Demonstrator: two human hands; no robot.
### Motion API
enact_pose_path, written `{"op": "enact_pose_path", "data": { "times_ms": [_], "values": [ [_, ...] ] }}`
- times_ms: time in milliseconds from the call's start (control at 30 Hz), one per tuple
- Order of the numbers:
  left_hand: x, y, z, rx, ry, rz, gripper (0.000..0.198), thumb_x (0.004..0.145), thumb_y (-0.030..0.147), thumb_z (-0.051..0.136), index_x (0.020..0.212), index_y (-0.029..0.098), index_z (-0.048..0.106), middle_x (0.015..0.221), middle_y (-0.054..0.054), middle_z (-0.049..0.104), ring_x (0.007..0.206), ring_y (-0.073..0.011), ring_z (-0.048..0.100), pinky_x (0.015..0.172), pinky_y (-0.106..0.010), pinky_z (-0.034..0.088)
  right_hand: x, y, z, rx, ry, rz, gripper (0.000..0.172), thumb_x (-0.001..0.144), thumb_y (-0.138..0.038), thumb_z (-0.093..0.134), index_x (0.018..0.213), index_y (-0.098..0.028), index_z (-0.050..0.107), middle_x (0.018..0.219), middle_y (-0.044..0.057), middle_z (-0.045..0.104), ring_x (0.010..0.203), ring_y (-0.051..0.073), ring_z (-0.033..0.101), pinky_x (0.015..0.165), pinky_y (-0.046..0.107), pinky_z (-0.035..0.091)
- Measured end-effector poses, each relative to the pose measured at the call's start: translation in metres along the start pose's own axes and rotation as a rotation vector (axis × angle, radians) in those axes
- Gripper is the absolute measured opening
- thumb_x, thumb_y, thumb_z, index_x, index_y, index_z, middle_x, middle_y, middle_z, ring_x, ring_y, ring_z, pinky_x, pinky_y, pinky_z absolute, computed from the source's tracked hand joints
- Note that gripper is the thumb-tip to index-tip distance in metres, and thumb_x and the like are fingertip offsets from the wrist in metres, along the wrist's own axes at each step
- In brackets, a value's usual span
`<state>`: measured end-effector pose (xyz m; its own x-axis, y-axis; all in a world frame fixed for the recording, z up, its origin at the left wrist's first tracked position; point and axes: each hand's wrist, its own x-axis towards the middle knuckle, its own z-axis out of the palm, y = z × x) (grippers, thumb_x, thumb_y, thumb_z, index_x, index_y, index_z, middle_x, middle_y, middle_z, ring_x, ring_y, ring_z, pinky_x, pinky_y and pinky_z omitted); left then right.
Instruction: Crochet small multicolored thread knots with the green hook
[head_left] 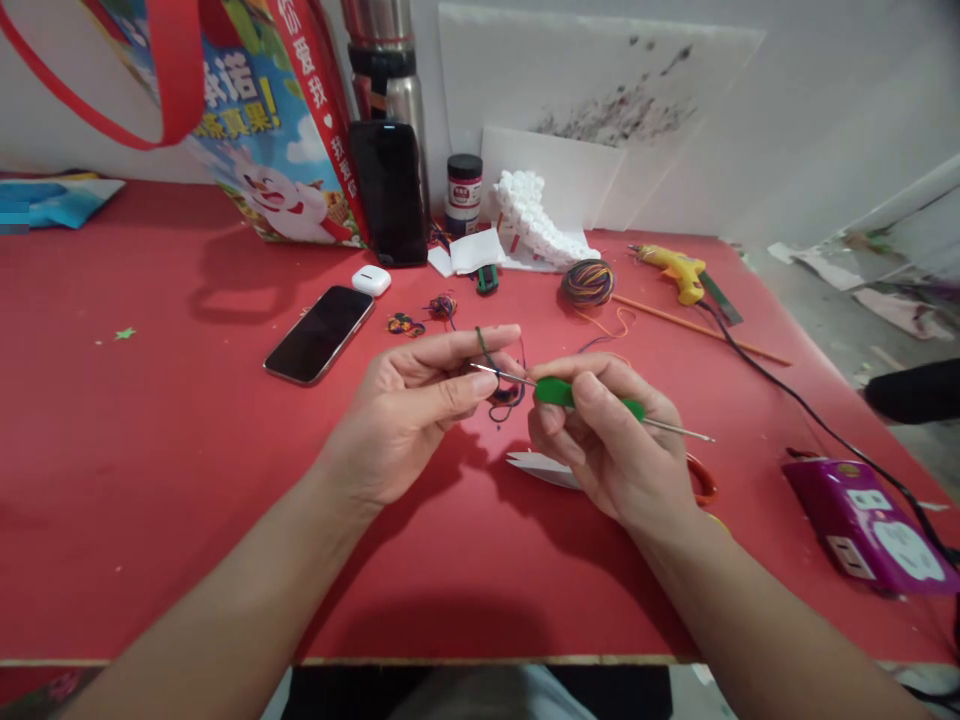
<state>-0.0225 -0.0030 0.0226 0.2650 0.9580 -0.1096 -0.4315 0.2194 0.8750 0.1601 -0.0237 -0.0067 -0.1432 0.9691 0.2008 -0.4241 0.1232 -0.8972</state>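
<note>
My right hand [611, 425] is closed around the green handle of a crochet hook [555, 391], whose thin metal shaft points left while its other metal end sticks out to the right. My left hand [420, 400] pinches a small dark crochet piece [506, 395] between thumb and fingers. A strand of dark green yarn [484, 345] loops over the outstretched left index finger. The hook's tip lies at the left thumb, by the piece; the exact stitch is too small to make out. Scissors [544, 468] lie on the table, partly hidden beneath my right hand.
On the red table [187, 520], a phone [319, 335] and white earbud case [371, 280] lie left. A multicoloured yarn ball [588, 283], a wooden stick [705, 330] and a yellow glue gun [675, 272] lie behind my right hand. A purple power box [870, 525] sits right.
</note>
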Motion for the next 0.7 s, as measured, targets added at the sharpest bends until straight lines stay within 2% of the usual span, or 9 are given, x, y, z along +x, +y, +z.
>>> {"op": "enact_pose_path", "data": {
  "times_ms": [133,267,367,433,500,567,700],
  "values": [
    [0.002,0.0,0.001,0.013,0.04,0.003,0.026,0.073,0.011,0.091,0.097,0.022,0.09,0.083,-0.004,0.081,0.075,-0.0147,0.072,0.073,-0.026,0.06,0.0,0.001,0.0,-0.02,0.027,-0.029,0.018,0.1,-0.039,0.074,0.104,-0.022,0.077,0.072,-0.001,0.068,0.047,0.007,0.046,0.047,0.024,0.043],
    [0.003,-0.004,0.004,-0.038,0.102,0.038,0.032,0.068,0.006,0.092,0.096,0.021,0.09,0.074,0.001,0.075,0.074,-0.012,0.073,0.072,-0.021,0.059,-0.005,0.005,0.001,-0.089,0.053,-0.099,0.016,0.106,-0.033,0.066,0.11,-0.023,0.077,0.076,-0.001,0.069,0.052,0.008,0.053,0.049,0.023,0.045],
    [0.003,-0.01,0.011,-0.077,0.194,0.081,0.032,0.068,0.006,0.092,0.096,0.02,0.09,0.072,0.003,0.073,0.072,-0.0089,0.071,0.071,-0.017,0.058,-0.012,0.01,0.005,-0.388,0.117,-0.248,0.017,0.108,-0.028,0.061,0.117,-0.024,0.075,0.082,-0.001,0.072,0.061,0.01,0.06,0.056,0.025,0.051],
    [0.002,-0.015,0.016,-0.124,0.222,0.089,0.033,0.068,0.007,0.092,0.098,0.02,0.09,0.071,0.003,0.073,0.068,-0.0064,0.067,0.072,-0.016,0.058,-0.016,0.014,0.008,-0.642,0.137,-0.396,0.02,0.108,-0.023,0.062,0.124,-0.025,0.073,0.094,0.002,0.076,0.073,0.013,0.068,0.068,0.028,0.058],
    [0.001,-0.017,0.02,-0.186,0.199,0.039,0.034,0.067,0.007,0.093,0.099,0.019,0.089,0.069,0.004,0.072,0.066,-0.0054,0.067,0.071,-0.014,0.058,-0.018,0.017,0.009,-0.794,0.123,-0.516,0.027,0.106,-0.019,0.062,0.131,-0.025,0.07,0.109,0.005,0.078,0.089,0.016,0.072,0.082,0.033,0.061],
    [0.0,-0.016,0.021,-0.23,0.158,-0.02,0.034,0.064,0.007,0.095,0.096,0.016,0.089,0.068,0.004,0.071,0.066,-0.0055,0.067,0.069,-0.013,0.058,-0.018,0.018,0.008,-0.826,0.069,-0.583,0.031,0.106,-0.017,0.061,0.136,-0.025,0.067,0.117,0.007,0.078,0.099,0.019,0.073,0.089,0.036,0.061],
    [0.0,-0.007,0.012,-0.215,0.14,-0.063,0.035,0.061,0.004,0.094,0.093,0.016,0.089,0.069,0.002,0.072,0.065,-0.0064,0.068,0.066,-0.013,0.059,-0.015,0.015,0.0,-0.735,-0.057,-0.584,0.033,0.107,-0.019,0.06,0.139,-0.024,0.066,0.113,0.007,0.077,0.094,0.019,0.072,0.084,0.036,0.06]
  ]
}}
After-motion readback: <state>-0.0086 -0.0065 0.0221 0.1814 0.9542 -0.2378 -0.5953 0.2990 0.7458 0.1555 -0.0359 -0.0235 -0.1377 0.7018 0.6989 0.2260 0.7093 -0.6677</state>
